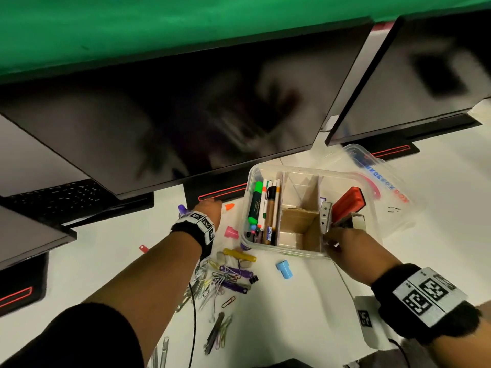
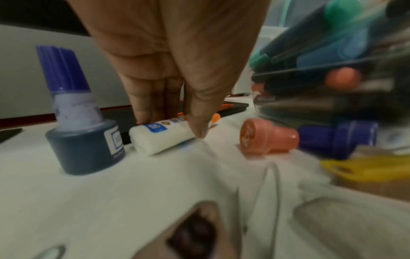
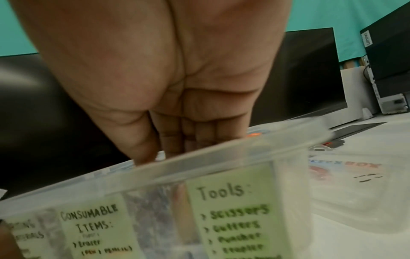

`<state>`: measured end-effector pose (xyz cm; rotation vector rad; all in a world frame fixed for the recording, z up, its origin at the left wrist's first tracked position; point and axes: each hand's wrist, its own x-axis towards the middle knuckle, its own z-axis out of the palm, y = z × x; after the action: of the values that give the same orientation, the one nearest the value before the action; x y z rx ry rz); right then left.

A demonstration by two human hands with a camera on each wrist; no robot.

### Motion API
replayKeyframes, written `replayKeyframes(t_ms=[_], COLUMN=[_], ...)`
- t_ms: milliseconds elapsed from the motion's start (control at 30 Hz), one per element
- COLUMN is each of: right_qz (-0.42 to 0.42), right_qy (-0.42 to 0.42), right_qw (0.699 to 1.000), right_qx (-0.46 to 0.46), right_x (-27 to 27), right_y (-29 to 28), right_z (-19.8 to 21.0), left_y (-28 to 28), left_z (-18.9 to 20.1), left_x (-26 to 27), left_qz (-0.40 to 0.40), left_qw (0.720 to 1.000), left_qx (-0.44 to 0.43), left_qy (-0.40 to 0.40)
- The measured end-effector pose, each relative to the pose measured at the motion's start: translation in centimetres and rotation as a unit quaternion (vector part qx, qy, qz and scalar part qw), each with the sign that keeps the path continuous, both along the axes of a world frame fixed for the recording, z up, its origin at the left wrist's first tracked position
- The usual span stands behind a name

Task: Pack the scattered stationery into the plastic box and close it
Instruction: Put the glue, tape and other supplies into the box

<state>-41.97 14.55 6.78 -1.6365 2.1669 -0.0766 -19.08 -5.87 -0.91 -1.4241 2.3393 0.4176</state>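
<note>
Head view shows the white tabletop (image 1: 305,314) hemmed at the back by dark monitors (image 1: 186,115), with bare room only at the near right. The clear plastic box (image 1: 313,252) stands open, its lid (image 1: 385,179) lying behind and to its right. Its left compartment holds markers and pens (image 1: 263,208) lying front to back, the middle cardboard-lined one shows nothing, and the right one holds a red stamp (image 1: 348,203). The right hand (image 1: 345,248) reaches over the near rim; what it grips I cannot tell. The left hand (image 2: 177,70) pinches a white glue tube (image 2: 159,138) left of the box, lying flat, its orange cap toward the box. Paper clips (image 1: 220,282) lie loose nearby.
</note>
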Motion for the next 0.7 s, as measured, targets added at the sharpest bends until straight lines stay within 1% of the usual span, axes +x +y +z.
replayKeyframes(t_ms=[133, 233, 300, 400, 500, 600, 700], right_qz=[0.009, 0.002, 0.001, 0.027, 0.030, -0.023, -0.038], right_qy=[-0.085, -0.099, -0.106, -0.102, -0.106, -0.161, -0.196], right_qw=[0.996, 0.995, 0.994, 0.994, 0.994, 0.985, 0.973], right_qx=[-0.014, -0.006, 0.009, 0.040, 0.012, -0.055, -0.115], right_x=[-0.5, -0.8, -1.0, -1.0, -0.9, -0.5, 0.6], right_y=[1.2, 1.2, 0.7, 0.0, -1.1, -2.6, -4.1], right_z=[0.0, -0.4, -0.4, 0.3, 1.5, 3.1, 4.7], left_y=[0.0, 0.3, 0.4, 0.8, 0.9, 1.8, 4.0], left_z=[-0.5, -0.6, -0.5, 0.9, 3.7, 8.1, 11.8], left_x=[-0.7, -0.6, -0.2, 0.3, 0.3, -0.6, -2.4], left_qz=[-0.006, -0.014, -0.008, 0.039, 0.062, 0.025, -0.060], left_qw=[0.999, 0.998, 0.999, 0.999, 0.992, 0.981, 0.964], left_qx=[-0.007, -0.009, -0.009, -0.009, -0.035, -0.052, -0.013], left_qy=[-0.040, -0.053, -0.040, 0.019, 0.101, 0.187, 0.258])
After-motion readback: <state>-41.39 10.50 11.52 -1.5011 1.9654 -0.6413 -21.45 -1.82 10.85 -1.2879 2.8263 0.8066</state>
